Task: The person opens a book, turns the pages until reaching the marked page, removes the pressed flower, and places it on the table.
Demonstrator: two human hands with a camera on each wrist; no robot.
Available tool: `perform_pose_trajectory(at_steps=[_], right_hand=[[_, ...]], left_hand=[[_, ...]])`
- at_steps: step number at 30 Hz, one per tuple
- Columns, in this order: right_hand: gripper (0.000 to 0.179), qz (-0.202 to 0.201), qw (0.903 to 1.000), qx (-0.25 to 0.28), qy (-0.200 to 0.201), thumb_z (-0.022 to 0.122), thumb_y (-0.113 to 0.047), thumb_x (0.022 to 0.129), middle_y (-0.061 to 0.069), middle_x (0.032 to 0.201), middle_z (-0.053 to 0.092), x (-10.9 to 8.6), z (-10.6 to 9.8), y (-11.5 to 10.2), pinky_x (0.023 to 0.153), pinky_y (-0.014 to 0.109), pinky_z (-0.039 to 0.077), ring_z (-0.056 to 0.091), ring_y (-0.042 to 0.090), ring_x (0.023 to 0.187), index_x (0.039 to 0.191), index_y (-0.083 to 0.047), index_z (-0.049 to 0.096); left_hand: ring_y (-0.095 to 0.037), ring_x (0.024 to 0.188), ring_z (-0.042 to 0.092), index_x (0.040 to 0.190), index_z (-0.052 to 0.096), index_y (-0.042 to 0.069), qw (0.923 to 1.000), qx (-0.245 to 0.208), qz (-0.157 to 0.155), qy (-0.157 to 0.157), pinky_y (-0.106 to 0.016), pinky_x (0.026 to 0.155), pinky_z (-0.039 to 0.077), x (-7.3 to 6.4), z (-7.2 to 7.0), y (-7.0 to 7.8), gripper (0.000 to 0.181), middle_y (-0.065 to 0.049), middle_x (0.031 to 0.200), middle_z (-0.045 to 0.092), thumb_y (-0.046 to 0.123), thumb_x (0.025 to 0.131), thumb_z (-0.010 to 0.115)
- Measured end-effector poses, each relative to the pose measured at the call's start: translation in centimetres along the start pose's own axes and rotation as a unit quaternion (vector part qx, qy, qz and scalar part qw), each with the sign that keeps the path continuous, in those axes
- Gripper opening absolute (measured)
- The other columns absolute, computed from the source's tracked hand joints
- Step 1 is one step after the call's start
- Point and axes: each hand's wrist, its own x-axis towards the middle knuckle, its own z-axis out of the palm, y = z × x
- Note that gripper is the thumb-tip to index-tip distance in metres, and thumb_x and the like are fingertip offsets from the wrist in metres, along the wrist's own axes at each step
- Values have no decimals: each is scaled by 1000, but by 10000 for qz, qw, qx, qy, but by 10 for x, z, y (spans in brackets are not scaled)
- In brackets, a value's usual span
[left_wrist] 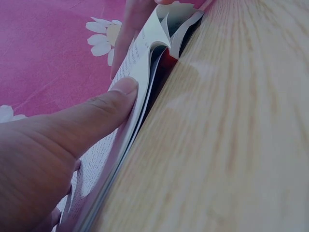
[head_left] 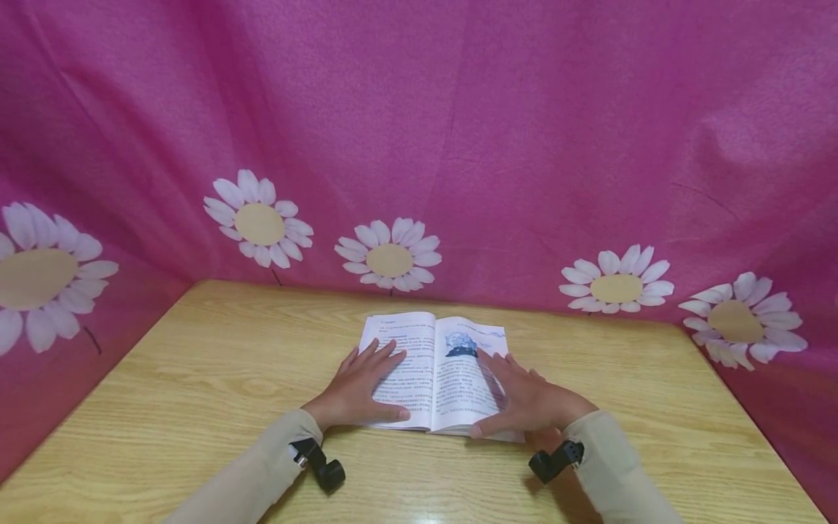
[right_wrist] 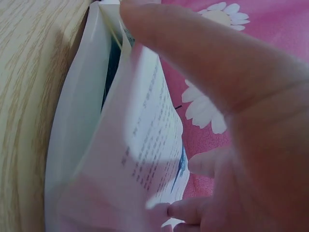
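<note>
An open book (head_left: 419, 393) lies on the wooden table, with printed text on both pages and a blue picture at the top of the right page. My left hand (head_left: 360, 386) rests on the left page with its fingers spread; in the left wrist view the thumb (left_wrist: 108, 108) touches the page near the lower edge. Over the right page is my right hand (head_left: 530, 397), fingers extended and thumb near the lower edge. In the right wrist view, the right-hand pages (right_wrist: 145, 130) bulge up, with gaps between some leaves.
The wooden table (head_left: 229, 378) spreads out around the book. Behind it and at both sides hangs a pink cloth (head_left: 458, 145) printed with white daisies. A black wrist device (head_left: 321, 466) sits on the left sleeve and another (head_left: 556, 460) on the right.
</note>
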Motion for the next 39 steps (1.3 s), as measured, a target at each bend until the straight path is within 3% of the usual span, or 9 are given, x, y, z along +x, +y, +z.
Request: perform_pose_trajectory(at_steps=[13, 32, 36, 39], right_hand=[[120, -33, 9987, 495, 75, 78, -63, 65, 1, 163, 2, 2, 2, 1, 113, 64, 1, -3, 31, 148, 156, -28, 8], [113, -319, 9962, 758, 272, 75, -61, 71, 3, 163, 2, 3, -1, -5, 112, 64, -1, -4, 31, 148, 156, -29, 7], [111, -381, 9939, 995, 298, 76, -60, 71, 2, 163, 2, 4, -1, -6, 110, 68, 4, 0, 30, 148, 155, -35, 6], [107, -534, 9910, 1185, 334, 75, -56, 74, 1, 162, 7, 5, -1, -6, 109, 67, 15, 14, 30, 145, 155, -37, 7]], left_hand=[[-25, 148, 3, 153, 30, 23, 10000, -30, -6, 2, -49, 117, -1, 0, -1, -1, 99, 1, 161, 16, 67, 73, 68], [-28, 148, 5, 153, 31, 21, 9999, -103, 58, 25, -51, 117, 0, -1, -1, 0, 98, 0, 161, 18, 65, 74, 69], [-26, 148, 4, 153, 30, 22, 10000, -74, 20, 2, -49, 117, 0, 0, -1, 0, 98, 1, 161, 17, 65, 74, 68], [-27, 148, 4, 153, 31, 21, 10000, -75, 36, 17, -51, 117, 0, 0, -1, 0, 98, -1, 161, 18, 65, 74, 69]])
